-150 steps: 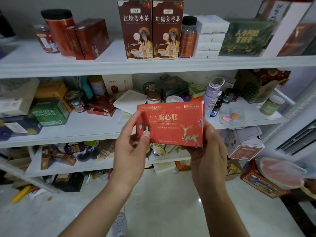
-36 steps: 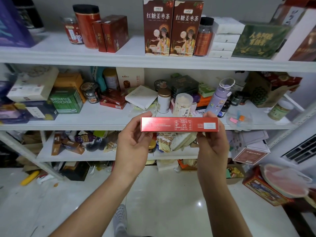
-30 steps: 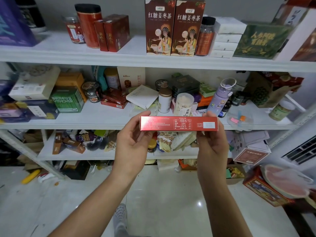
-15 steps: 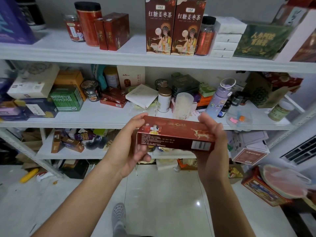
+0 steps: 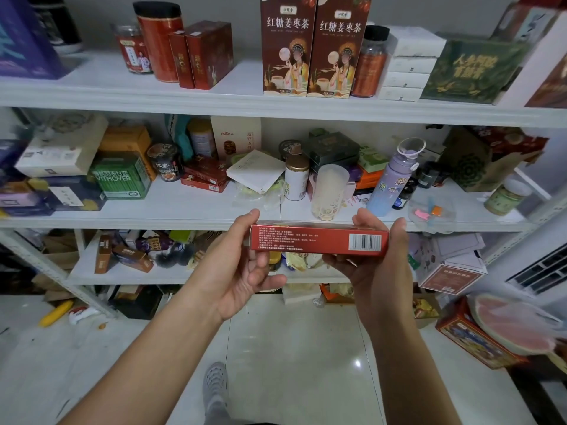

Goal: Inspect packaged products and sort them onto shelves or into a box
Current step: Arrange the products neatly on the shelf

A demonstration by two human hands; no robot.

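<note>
In both hands (image 5: pixel 242 271) (image 5: pixel 380 268), red box (image 5: pixel 306 239) (edge-on).

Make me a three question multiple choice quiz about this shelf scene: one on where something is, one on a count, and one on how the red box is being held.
1. Where does the purple bottle stand?
A) on the floor
B) on the middle shelf
C) inside a carton

2. How many tall brown tea boxes stand side by side on the top shelf?
A) one
B) two
C) four

3. How is the red box held?
A) by both hands, barcode side toward the camera
B) by one hand only
C) not held, lying on a shelf

Answers:
1 B: it stands on the middle shelf, right of the frosted cup.
2 B: two matching boxes stand next to each other.
3 A: the left hand and right hand each grip an end, and the barcode shows.
</note>
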